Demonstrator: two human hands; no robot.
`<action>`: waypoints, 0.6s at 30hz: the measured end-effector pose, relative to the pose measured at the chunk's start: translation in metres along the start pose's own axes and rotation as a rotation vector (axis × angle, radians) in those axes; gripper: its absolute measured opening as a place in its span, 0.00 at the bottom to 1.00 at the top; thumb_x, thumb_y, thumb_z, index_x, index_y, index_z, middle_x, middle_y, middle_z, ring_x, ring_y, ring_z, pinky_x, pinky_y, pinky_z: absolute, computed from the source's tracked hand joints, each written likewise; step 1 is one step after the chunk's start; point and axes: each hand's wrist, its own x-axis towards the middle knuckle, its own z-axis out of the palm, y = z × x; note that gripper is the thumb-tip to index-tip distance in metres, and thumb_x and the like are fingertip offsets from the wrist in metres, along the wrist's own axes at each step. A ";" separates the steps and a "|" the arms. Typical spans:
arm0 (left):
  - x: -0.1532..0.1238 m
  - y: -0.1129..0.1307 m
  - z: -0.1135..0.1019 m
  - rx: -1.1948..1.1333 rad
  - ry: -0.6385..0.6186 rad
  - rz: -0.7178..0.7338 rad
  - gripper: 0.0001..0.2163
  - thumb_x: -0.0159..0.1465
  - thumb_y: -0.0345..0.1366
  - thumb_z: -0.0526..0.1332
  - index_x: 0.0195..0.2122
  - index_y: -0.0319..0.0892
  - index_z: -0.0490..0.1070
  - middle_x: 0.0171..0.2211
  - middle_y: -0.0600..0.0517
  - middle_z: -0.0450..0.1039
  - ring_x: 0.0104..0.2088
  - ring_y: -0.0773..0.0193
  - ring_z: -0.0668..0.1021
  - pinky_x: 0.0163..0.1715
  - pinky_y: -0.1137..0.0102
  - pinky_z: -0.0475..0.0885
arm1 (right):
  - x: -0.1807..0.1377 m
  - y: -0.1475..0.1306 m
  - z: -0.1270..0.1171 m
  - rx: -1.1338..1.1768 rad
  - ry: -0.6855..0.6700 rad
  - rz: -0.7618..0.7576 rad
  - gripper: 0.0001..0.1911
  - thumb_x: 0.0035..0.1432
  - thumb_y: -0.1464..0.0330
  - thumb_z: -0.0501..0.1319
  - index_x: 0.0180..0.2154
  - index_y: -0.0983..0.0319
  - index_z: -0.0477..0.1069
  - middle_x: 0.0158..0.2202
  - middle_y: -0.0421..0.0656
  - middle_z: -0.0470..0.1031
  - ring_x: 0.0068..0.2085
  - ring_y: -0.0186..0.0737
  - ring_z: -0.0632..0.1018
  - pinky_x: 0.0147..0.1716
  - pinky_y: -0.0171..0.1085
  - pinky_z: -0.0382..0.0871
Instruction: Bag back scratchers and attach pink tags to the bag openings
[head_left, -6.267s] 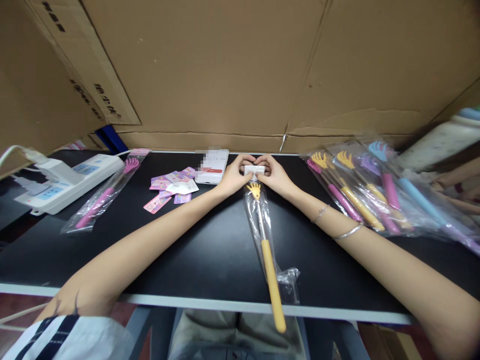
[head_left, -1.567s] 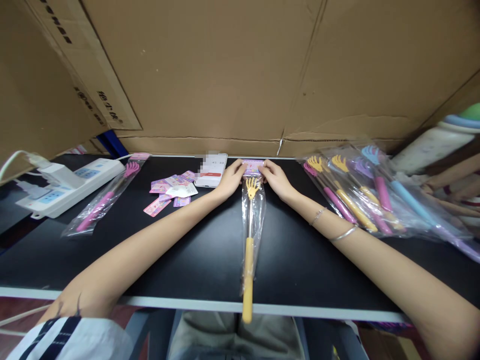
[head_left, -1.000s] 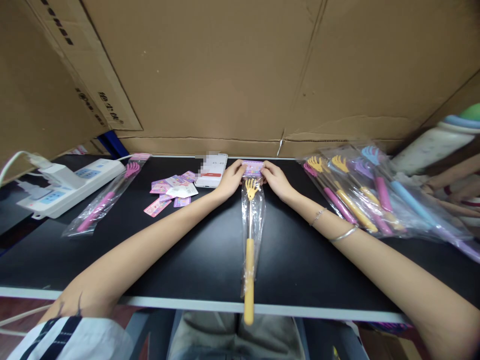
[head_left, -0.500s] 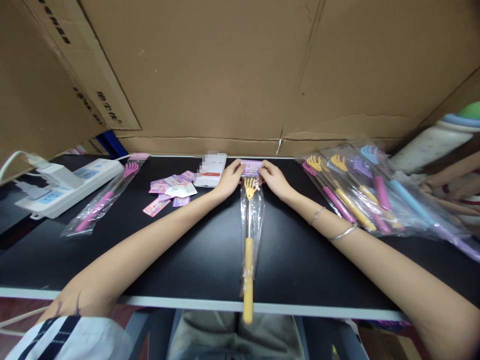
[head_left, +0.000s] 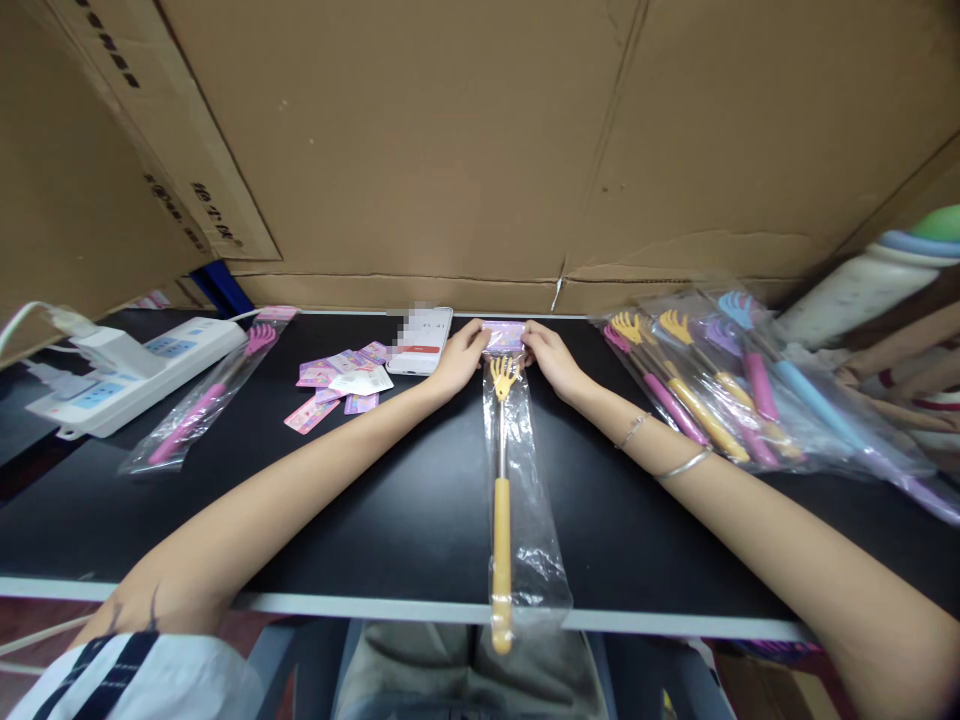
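A yellow back scratcher [head_left: 502,520] in a clear plastic bag [head_left: 536,540] lies straight in front of me, claw end away and handle end past the table's front edge. At the bag's far end is a purple printed card [head_left: 504,337]. My left hand [head_left: 461,358] pinches the card's left edge, and my right hand [head_left: 551,358] pinches its right edge. The fingertips are partly hidden behind the card. Left of my left hand lies a phone [head_left: 420,342], close to a loose pile of small printed cards [head_left: 319,374].
Several bagged back scratchers [head_left: 705,390] lie in a heap on the right, beside a white bottle [head_left: 862,285]. At left are a bagged pink back scratcher [head_left: 191,420] and a power strip [head_left: 142,375] with plugs. Cardboard [head_left: 450,150] walls the back of the black table [head_left: 360,520].
The clear bag has spread out to the right and down around the handle, where it was narrow before. Both hands stay at the card with little movement.
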 end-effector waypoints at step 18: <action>-0.002 0.002 0.000 0.018 -0.004 -0.009 0.06 0.66 0.34 0.51 0.35 0.40 0.66 0.29 0.53 0.68 0.28 0.69 0.70 0.24 0.77 0.65 | -0.002 -0.002 0.002 -0.035 0.004 -0.023 0.10 0.55 0.72 0.52 0.23 0.59 0.61 0.17 0.35 0.67 0.21 0.34 0.69 0.25 0.35 0.64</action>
